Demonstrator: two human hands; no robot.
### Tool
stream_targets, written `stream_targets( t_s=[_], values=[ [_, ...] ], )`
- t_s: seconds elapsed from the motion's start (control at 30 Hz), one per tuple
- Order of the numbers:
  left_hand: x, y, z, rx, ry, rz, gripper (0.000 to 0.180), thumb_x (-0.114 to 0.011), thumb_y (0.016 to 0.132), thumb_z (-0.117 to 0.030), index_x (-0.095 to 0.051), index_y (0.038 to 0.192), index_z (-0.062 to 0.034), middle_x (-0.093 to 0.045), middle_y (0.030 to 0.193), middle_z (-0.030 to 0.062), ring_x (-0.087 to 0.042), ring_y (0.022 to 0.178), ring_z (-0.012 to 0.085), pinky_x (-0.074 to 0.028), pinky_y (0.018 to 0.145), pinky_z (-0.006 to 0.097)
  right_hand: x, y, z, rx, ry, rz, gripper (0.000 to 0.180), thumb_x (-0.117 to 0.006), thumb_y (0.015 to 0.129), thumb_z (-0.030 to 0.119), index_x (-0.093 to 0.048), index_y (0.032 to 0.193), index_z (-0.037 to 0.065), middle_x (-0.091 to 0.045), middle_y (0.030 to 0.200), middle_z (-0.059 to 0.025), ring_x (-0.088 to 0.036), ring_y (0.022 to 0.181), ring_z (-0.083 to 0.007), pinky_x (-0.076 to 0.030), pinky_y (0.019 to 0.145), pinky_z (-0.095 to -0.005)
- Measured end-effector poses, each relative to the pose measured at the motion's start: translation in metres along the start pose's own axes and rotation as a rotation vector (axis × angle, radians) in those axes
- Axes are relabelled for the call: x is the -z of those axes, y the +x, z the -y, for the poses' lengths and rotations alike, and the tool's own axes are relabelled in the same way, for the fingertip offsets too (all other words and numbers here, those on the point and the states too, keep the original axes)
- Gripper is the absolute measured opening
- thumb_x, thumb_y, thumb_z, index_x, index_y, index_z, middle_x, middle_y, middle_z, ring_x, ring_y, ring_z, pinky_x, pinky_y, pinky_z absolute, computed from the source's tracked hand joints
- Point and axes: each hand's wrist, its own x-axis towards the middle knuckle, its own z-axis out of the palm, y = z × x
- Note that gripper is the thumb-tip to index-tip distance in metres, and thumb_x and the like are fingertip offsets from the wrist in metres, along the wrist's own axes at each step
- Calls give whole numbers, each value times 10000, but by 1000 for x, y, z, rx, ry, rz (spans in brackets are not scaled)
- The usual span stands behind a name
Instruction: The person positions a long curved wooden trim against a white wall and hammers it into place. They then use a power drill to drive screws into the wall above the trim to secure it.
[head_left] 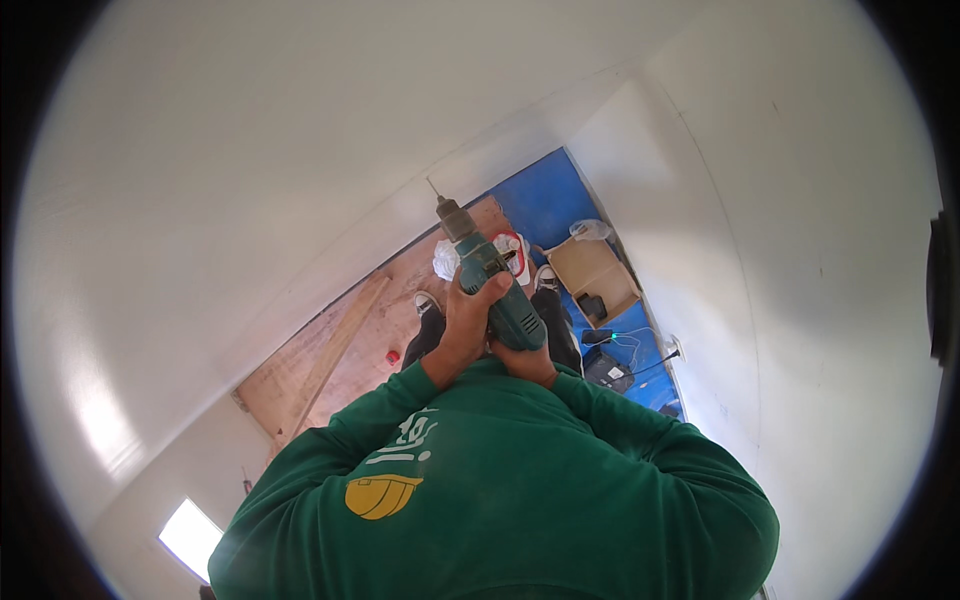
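A green power drill points up and to the left in front of my body. From its dark chuck a thin drill bit sticks out, its tip close to the white wall in the picture; I cannot tell if they touch. My left hand is closed around the drill's left side, with the thumb across the body. Below the rear end, my right hand is closed at the drill; its fingers are mostly hidden under the tool. Both forearms wear green sleeves.
A wooden plank lies across brown boarding at left, near a small red object. White plastic and a red-and-white bag lie by my feet. An open cardboard box, a black case and cables line the right wall.
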Motion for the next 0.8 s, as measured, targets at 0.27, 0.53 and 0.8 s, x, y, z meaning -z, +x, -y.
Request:
stream_targets(
  t_s=[0.27, 0.53, 0.8],
  values=[
    [0, -1, -1, 13, 8, 4, 600, -921, 893, -313, -594, 1312, -34, -678, 1128, 62, -703, 978, 156, -605, 880, 326, 1, 1, -1, 29, -46, 6, 595, -844, 810, 31, -608, 1356, 30, -728, 1201, -87, -720, 1090, -181, -586, 956, -347],
    [2, 2, 1, 19, 27, -10, 642, -930, 882, -351, -581, 1316, -32, -665, 1119, 58, -697, 981, 157, -600, 886, 327, -1, 2, 2, 69, -58, 1, 559, -826, 824, 33, -617, 1342, 23, -733, 1187, -90, -726, 1081, -181, -590, 947, -346],
    [5, 1, 3, -1, 35, 43, 632, -880, 931, -375, -580, 1363, -25, -652, 1167, 62, -673, 1027, 159, -584, 910, 329, -3, 3, 2, 72, -48, 3, 559, -823, 826, 40, -618, 1345, 26, -726, 1199, -91, -713, 1109, -166, -581, 960, -340]
  ],
)
